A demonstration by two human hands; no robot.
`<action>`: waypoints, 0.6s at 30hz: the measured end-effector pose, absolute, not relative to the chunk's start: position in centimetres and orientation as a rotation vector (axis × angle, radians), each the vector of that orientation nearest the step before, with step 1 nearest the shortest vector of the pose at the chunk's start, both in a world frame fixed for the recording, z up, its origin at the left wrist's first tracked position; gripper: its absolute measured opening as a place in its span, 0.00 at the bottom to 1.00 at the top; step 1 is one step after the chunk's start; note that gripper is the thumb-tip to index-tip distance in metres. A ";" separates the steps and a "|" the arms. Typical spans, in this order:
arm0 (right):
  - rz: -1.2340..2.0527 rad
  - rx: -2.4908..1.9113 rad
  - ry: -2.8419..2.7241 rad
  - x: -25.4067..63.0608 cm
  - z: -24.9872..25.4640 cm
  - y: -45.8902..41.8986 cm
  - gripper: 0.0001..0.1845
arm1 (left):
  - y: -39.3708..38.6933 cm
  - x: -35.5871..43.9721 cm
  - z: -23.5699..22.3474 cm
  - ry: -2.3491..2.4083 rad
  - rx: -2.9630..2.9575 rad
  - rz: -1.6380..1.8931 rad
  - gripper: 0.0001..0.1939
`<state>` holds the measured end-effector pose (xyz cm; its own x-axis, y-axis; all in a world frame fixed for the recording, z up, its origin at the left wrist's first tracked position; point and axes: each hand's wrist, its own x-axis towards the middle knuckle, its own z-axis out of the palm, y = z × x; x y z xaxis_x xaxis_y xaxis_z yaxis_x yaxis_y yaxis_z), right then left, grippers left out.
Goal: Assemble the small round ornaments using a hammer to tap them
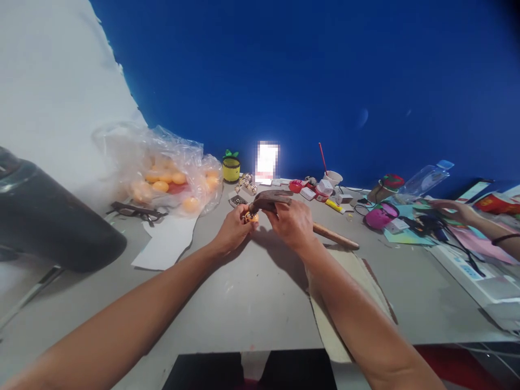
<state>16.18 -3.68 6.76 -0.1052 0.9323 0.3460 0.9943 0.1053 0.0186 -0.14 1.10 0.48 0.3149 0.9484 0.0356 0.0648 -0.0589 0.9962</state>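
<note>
My right hand [291, 222] grips a hammer [271, 199] close under its dark metal head, and the wooden handle [335, 236] sticks out to the right over the grey table [252, 292]. My left hand [234, 227] pinches a small orange ball [251, 218] with its fingertips right below the hammer head. Both hands meet at the middle of the table, fingers closed.
A clear plastic bag of orange balls [170, 176] lies back left beside dark glasses [136, 211] and white paper [166, 246]. A yellow cup [231, 169], small boxes, a pink case [381, 215] and cables crowd the back right. Another person's hand [450, 210] reaches in at right. Cardboard [345, 303] lies under my right arm.
</note>
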 end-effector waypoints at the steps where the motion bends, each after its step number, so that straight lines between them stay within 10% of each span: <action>1: -0.344 -1.911 -2.154 16.2 6.8 -3.7 0.20 | 1.1 -0.1 0.5 0.999 1.434 0.978 0.19; 18: -0.326 -1.919 -2.049 17.1 7.1 -3.7 0.20 | 1.2 -0.1 0.3 1.042 1.447 0.990 0.21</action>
<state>17.14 -3.66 7.13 -0.0510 0.9247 0.3773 0.9961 0.0744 -0.0477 -0.11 1.16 0.33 0.2790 0.9593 0.0443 0.0929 -0.0729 0.9930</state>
